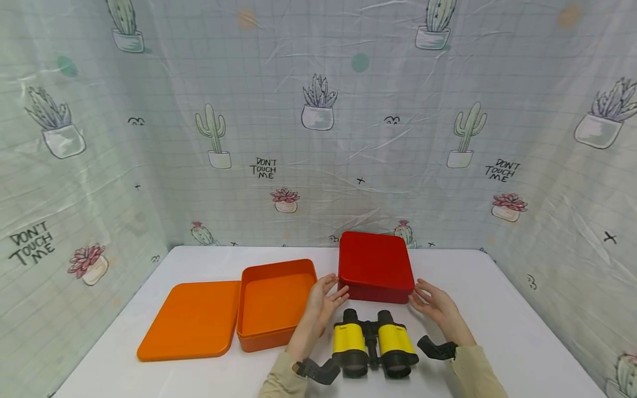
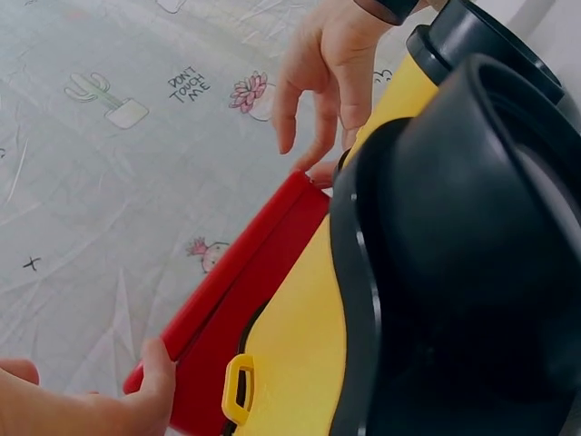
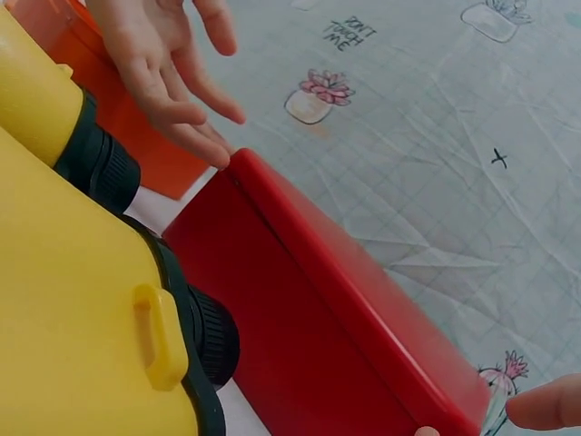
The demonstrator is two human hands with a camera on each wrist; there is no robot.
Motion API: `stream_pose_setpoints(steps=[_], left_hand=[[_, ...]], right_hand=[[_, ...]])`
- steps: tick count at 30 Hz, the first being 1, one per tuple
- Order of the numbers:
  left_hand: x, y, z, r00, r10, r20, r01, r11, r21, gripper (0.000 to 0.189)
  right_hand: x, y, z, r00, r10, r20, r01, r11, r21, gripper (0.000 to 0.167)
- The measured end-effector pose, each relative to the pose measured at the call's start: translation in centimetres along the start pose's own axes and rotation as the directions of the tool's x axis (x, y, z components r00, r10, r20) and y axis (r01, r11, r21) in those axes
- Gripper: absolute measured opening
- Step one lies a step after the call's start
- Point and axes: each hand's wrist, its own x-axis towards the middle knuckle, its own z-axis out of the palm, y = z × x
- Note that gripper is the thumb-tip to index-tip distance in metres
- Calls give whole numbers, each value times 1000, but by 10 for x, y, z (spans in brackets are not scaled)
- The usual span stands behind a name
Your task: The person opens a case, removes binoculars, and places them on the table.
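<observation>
A red box (image 1: 375,260) with its lid on stands at the back of the white table. At its near left corner is my left hand (image 1: 320,303), palm turned up and fingers loosely extended; in the left wrist view its thumb (image 2: 159,381) lies against the box's side. My right hand (image 1: 440,309) has its relaxed fingertips by the near right corner; whether they press on the box I cannot tell. Between my forearms, in front of the box, lies a pair of yellow and black binoculars (image 1: 348,337), which neither hand holds.
Left of my left hand stands an orange box (image 1: 276,296) without its lid, nothing inside. A flat orange lid (image 1: 191,320) lies beside it, farther left. Behind the table (image 1: 497,309) hangs a sheet (image 1: 358,155) printed with cacti. Black straps sit on both wrists.
</observation>
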Motion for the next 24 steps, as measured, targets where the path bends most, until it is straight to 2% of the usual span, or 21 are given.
stream_pose_setpoints(steps=[12,24], left_hand=[[3,-2,-2,1000,4,7,-4,999,-40,51],[2,-3,-3,1000,10,16,-9,998,-54,50]], right_hand=[[6,2,3,999,-45,-22,43,993,-113,61],[9,-1,7,998,-52,-40,47,993,-112,62]])
